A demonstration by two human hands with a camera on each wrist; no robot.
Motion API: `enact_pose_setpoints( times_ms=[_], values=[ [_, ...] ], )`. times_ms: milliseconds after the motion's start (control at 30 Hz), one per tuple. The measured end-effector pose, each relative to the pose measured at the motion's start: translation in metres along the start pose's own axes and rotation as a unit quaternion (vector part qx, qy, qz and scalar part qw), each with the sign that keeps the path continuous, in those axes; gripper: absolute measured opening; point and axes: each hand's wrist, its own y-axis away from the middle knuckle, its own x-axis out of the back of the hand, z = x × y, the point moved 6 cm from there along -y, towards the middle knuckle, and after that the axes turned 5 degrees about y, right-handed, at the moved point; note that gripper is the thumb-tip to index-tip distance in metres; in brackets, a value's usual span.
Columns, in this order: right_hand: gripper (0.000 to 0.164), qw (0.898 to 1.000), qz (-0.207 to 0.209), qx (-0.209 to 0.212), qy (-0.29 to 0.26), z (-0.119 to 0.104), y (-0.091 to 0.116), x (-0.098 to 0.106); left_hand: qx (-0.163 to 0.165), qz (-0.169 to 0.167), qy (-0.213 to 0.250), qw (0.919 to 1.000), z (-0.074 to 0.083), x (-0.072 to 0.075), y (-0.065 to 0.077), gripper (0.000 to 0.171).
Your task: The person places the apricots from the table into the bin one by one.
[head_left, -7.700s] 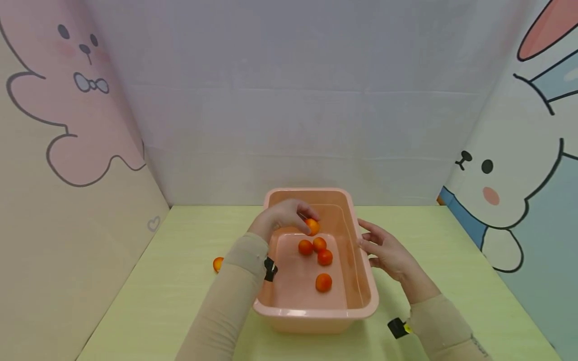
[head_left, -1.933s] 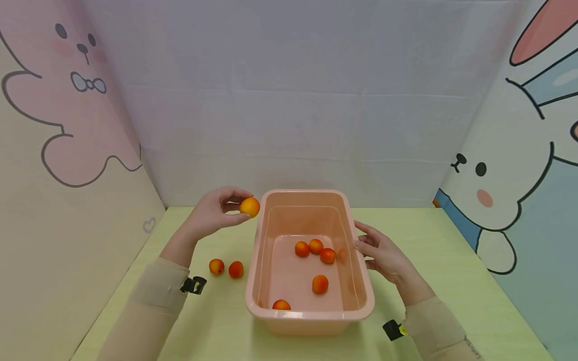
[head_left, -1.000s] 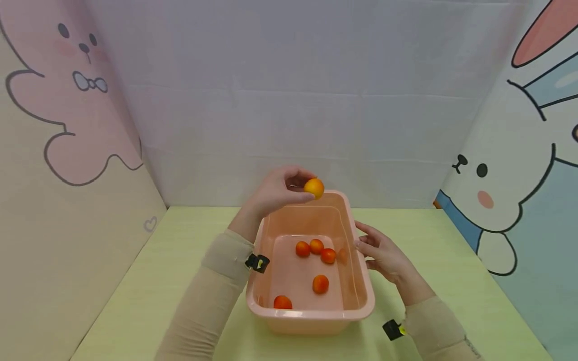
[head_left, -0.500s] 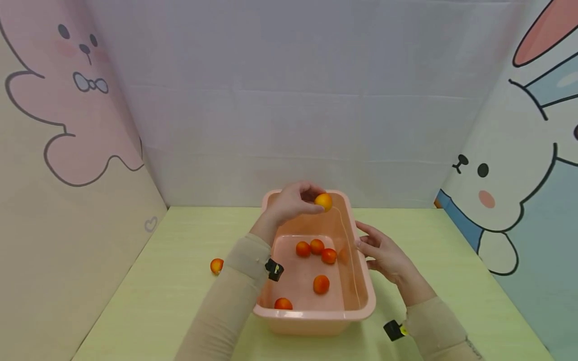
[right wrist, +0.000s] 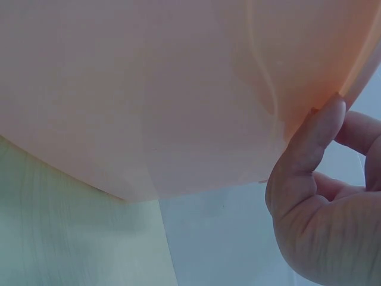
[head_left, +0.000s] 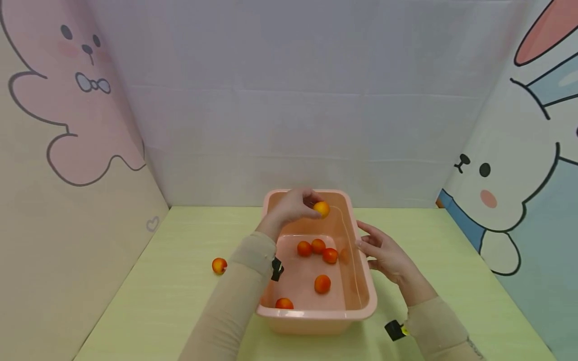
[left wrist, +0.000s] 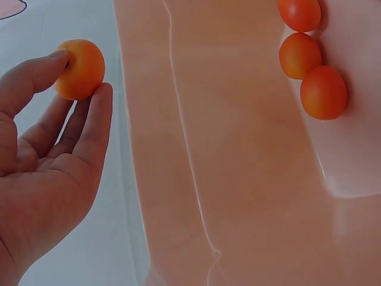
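In the head view my left hand (head_left: 295, 205) pinches a small, smooth, round orange-yellow fruit (head_left: 321, 209) over the far part of a peach-coloured plastic basin (head_left: 316, 315). The left wrist view shows thumb and fingertips around this fruit (left wrist: 80, 70), which has a dark dimple near the thumb. Several similar red-orange fruits lie on the basin floor: a cluster of three (head_left: 318, 246), one nearer the middle (head_left: 322, 284) and one at the front left (head_left: 284, 303). My right hand (head_left: 384, 250) holds the basin's right rim, thumb against the wall (right wrist: 208, 119).
Left of the basin, a red-yellow fruit (head_left: 219, 265) lies on the pale yellow-green table (head_left: 180, 245), beside my left forearm. Behind the table rises a pale wall (head_left: 289, 125); cartoon-printed panels (head_left: 492, 200) flank both sides.
My left hand has carried the fruit from left of the basin to over it and lowered slightly. A front-left fruit has joined those seen inside earliest. The right hand stays at the rim.
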Motion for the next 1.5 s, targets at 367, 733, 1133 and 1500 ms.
enact_pose_setpoints(
  times_ms=[367,733,1133,1500],
  values=[
    [0.069,1.000,0.001,0.003,-0.002,0.001,0.000,0.000,0.021,0.008,-0.010,0.9997,-0.007,0.001,-0.001,0.031],
    [0.069,1.000,0.003,-0.001,0.001,0.000,0.002,-0.001,0.036,0.041,-0.009,0.9984,-0.005,0.008,0.000,0.040],
    [0.069,1.000,0.000,-0.005,0.000,0.000,0.000,-0.003,-0.001,0.055,0.044,0.9975,0.012,0.020,0.007,0.042],
    [0.069,1.000,0.004,-0.011,0.001,0.000,-0.001,-0.001,-0.059,0.054,0.058,0.9951,0.045,0.053,0.028,0.043]
  ],
)
